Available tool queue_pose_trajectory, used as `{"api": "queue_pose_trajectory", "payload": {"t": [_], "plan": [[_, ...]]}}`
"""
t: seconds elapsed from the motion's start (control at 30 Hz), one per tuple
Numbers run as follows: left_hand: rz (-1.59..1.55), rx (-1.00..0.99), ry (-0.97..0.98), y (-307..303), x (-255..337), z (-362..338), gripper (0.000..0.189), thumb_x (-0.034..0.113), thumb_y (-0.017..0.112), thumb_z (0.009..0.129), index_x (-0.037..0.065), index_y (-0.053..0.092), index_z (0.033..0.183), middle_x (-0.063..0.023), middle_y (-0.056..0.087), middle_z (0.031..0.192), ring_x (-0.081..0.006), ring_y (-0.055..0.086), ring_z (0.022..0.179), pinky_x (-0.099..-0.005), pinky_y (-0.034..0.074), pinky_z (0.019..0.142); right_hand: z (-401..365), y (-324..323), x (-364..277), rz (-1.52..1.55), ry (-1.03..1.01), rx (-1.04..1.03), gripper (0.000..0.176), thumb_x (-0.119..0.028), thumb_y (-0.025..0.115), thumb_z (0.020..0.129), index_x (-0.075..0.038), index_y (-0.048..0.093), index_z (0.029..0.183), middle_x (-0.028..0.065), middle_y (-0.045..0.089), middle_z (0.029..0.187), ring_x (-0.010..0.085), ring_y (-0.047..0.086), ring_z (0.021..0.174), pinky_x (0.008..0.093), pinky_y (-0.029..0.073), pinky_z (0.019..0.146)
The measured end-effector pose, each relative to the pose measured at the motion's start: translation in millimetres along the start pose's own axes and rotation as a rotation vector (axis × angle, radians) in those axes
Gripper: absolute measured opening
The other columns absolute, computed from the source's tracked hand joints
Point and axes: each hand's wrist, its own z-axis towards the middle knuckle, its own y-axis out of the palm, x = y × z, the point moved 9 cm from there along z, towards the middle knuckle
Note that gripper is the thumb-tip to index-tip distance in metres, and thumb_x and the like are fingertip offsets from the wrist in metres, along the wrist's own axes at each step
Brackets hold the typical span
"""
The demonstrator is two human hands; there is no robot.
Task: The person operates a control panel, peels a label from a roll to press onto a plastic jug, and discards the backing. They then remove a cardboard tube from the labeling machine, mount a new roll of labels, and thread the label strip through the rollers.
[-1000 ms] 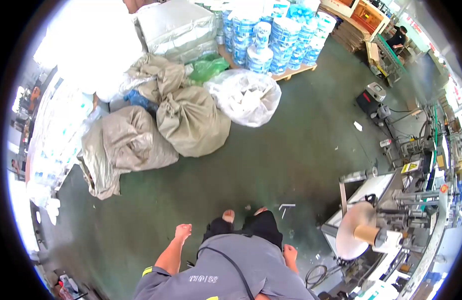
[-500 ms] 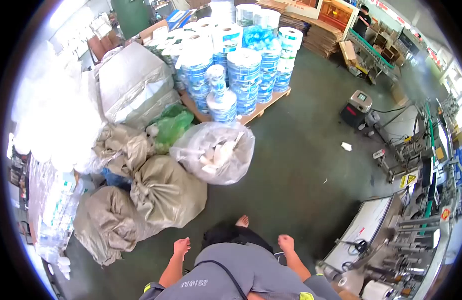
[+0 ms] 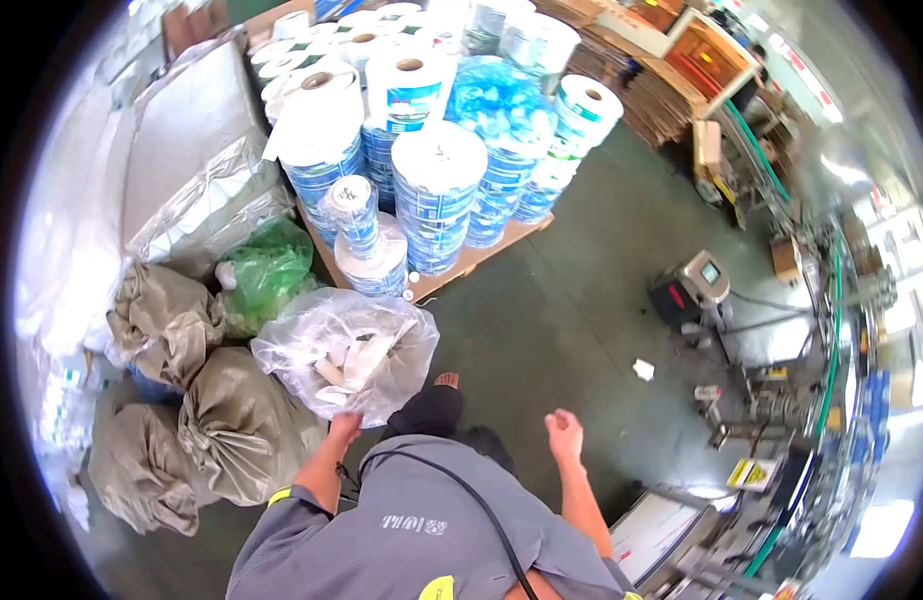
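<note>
My left hand (image 3: 345, 428) hangs in front of my body with its fingers curled in and nothing showing in them. It overlaps the near edge of a clear plastic bag (image 3: 406, 345) in this view, and white scraps of paper and roll cores lie in that bag. Out to the other side, over bare floor, my right hand (image 3: 564, 435) is raised, its fingers loosely closed on nothing visible. Ahead of me stand stacked rolls of printed film (image 3: 439, 200) on a wooden pallet (image 3: 481, 258).
Tied brown sacks (image 3: 243, 425) and a green bag (image 3: 271, 265) lie at left. A machine with a small screen (image 3: 689, 290) stands on the right, beside a conveyor line (image 3: 831, 350). A white scrap (image 3: 643, 369) lies on the floor. Flattened cardboard (image 3: 651, 100) is piled far back.
I have moved forward, and the pallet of rolls and the clear bag now appear nearer. My left hand now overlaps the bag's edge; both hands stay empty.
</note>
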Motion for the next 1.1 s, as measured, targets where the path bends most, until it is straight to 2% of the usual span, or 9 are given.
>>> {"api": "queue_pose_trajectory", "payload": {"t": [0.23, 0.4, 0.53, 0.57, 0.6, 0.63, 0.67, 0.83, 1.1], "plan": [[-0.434, 0.182, 0.64, 9.2, 350.1, -68.7, 0.039, 0.03, 0.069, 0.099, -0.003, 0.07, 0.119, -0.0073, 0.074, 0.099, -0.0141, 0.069, 0.086, -0.0295, 0.053, 0.077, 367.6, -78.1, -355.3, -0.009, -0.64, 0.067, 0.07, -0.027, 0.085, 0.084, 0.006, 0.056, 0.138, 0.0235, 0.063, 0.137, 0.0327, 0.06, 0.131, 0.042, 0.047, 0.111], [-0.828, 0.623, 0.27, 11.0, 306.8, -85.0, 0.036, 0.028, 0.068, 0.1, 0.001, 0.067, 0.124, -0.0083, 0.073, 0.112, -0.0151, 0.069, 0.091, -0.0283, 0.053, 0.079, 622.6, -47.4, -580.4, -0.413, -0.863, 0.059, 0.093, -0.038, 0.091, 0.071, 0.007, 0.051, 0.142, 0.0279, 0.06, 0.139, 0.0432, 0.056, 0.132, 0.0447, 0.045, 0.112], [-1.313, 1.125, -0.206, 127.7, 259.1, -175.5, 0.029, 0.023, 0.063, 0.1, 0.0, 0.067, 0.117, -0.008, 0.071, 0.103, -0.0125, 0.065, 0.082, -0.0272, 0.05, 0.069, 913.1, 35.1, -580.0, -0.529, -1.045, -0.046, 0.1, -0.042, 0.091, 0.071, 0.006, 0.048, 0.147, 0.0264, 0.061, 0.139, 0.0373, 0.053, 0.136, 0.0426, 0.04, 0.117], [-1.817, 0.941, 0.232, 179.0, 231.6, -166.8, 0.025, 0.016, 0.063, 0.097, -0.003, 0.066, 0.113, -0.0076, 0.069, 0.096, -0.0126, 0.062, 0.074, -0.0254, 0.048, 0.062, 945.3, 77.6, -572.2, -0.627, -0.892, -0.503, 0.1, -0.052, 0.084, 0.078, 0.003, 0.044, 0.152, 0.0222, 0.055, 0.149, 0.036, 0.048, 0.142, 0.0436, 0.036, 0.12], [-1.561, 1.233, -0.076, 202.4, 284.3, -217.4, 0.024, 0.011, 0.063, 0.094, -0.005, 0.066, 0.111, -0.0074, 0.068, 0.091, -0.0126, 0.059, 0.067, -0.0244, 0.045, 0.056, 960.2, 98.1, -571.4, -1.038, -0.885, -0.516, 0.102, -0.063, 0.073, 0.084, 0.0, 0.038, 0.156, 0.0185, 0.046, 0.158, 0.0348, 0.042, 0.147, 0.0436, 0.031, 0.123], [-1.885, 1.115, 0.083, 247.7, 279.2, -217.7, 0.021, 0.011, 0.064, 0.094, -0.003, 0.067, 0.11, -0.0074, 0.07, 0.09, -0.0124, 0.061, 0.067, -0.0254, 0.046, 0.054, 997.9, 104.4, -558.0, -1.078, -0.823, -0.541, 0.11, -0.07, 0.069, 0.086, 0.0, 0.029, 0.16, 0.0195, 0.037, 0.163, 0.0314, 0.032, 0.153, 0.042, 0.021, 0.127], [-1.551, 1.221, -0.283, 264.1, 317.7, -246.9, 0.019, 0.013, 0.066, 0.095, -0.001, 0.069, 0.107, -0.0081, 0.073, 0.094, -0.0119, 0.065, 0.072, -0.0251, 0.049, 0.059, 930.2, 90.5, -588.0, -1.229, -0.841, -0.432, 0.11, -0.069, 0.068, 0.087, -0.001, 0.025, 0.162, 0.0181, 0.036, 0.165, 0.0302, 0.026, 0.155, 0.0409, 0.02, 0.128], [-1.577, 1.137, -0.391, 368.1, 400.0, -212.8, 0.028, 0.027, 0.068, 0.095, 0.0, 0.073, 0.102, -0.0075, 0.075, 0.097, -0.0138, 0.069, 0.078, -0.0286, 0.055, 0.07, 860.8, 148.0, -642.3, -0.976, -1.149, -0.382, 0.103, -0.063, 0.07, 0.088, 0.001, 0.03, 0.159, 0.0197, 0.041, 0.159, 0.0313, 0.034, 0.148, 0.0418, 0.027, 0.123], [-1.586, 0.929, -0.023, 389.9, 474.6, -182.4, 0.034, 0.034, 0.068, 0.098, 0.003, 0.074, 0.109, -0.0076, 0.076, 0.104, -0.015, 0.071, 0.083, -0.0307, 0.057, 0.076, 680.8, 118.4, -541.8, -0.495, -0.811, -1.019, 0.092, -0.054, 0.072, 0.09, 0.004, 0.038, 0.153, 0.0222, 0.049, 0.15, 0.0331, 0.046, 0.137, 0.0432, 0.037, 0.115]]}}
